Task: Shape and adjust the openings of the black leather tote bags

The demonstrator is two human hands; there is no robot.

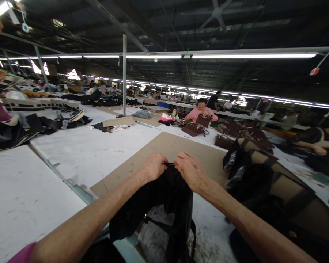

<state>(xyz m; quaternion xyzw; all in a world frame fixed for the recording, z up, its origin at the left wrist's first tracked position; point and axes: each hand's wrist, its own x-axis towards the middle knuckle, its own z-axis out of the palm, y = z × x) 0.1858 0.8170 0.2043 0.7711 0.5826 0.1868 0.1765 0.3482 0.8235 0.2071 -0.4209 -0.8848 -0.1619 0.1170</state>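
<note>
At the middle of the head view: left hand [155, 167] and right hand [191, 171] side by side, a small gap between, both closed in a pinch on the thin top edge of a soft black fabric bag-like item [156, 195]. Fingertips partly hidden, so exact finger contact unclear. Item sits in front of the person at the near side of a white-covered table [71, 168], hanging below the hands; can't tell if its bottom rests on anything. Dark strap [163, 227] and small gold-coloured metal fitting [145, 217] show low on it.

Just beyond the hands: flat tan cardboard sheet [170, 146] on the table. Right side: row of tan-and-black bags [283, 177], clear plastic on some, near the right forearm. Left side: heap of black-and-cream pieces [35, 126], well apart. Across the table: a co-worker in a pink top [193, 115] with dark brown bags [190, 129].

Progress, my read: strap and fitting look already on, so item seems mostly assembled. Top edge is the part being handled; not finished with, since both hands hold it. Can't judge how much work is left on it.
</note>
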